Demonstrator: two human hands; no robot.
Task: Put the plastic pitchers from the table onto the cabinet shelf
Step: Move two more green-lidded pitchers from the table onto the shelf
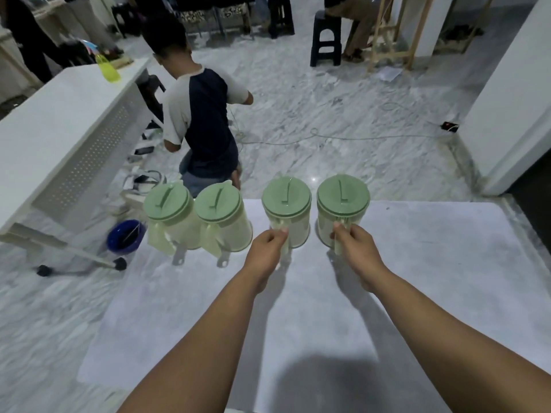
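Observation:
Several pale green plastic pitchers with green lids stand in a row along the far edge of the white table (417,293). My left hand (267,248) is closed around the handle of the third pitcher (286,204). My right hand (356,248) grips the handle of the rightmost pitcher (342,198). Both of these pitchers stand upright on the table. The two left pitchers (168,210) (220,214) sit side by side at the table's far left corner, handles turned toward me. No cabinet shelf is in view.
A person (202,120) crouches on the marble floor just beyond the table. A white desk (59,129) with a yellow-green bottle (108,68) stands at the left. A blue bowl (125,235) and cables lie on the floor. A white wall (512,99) rises at right.

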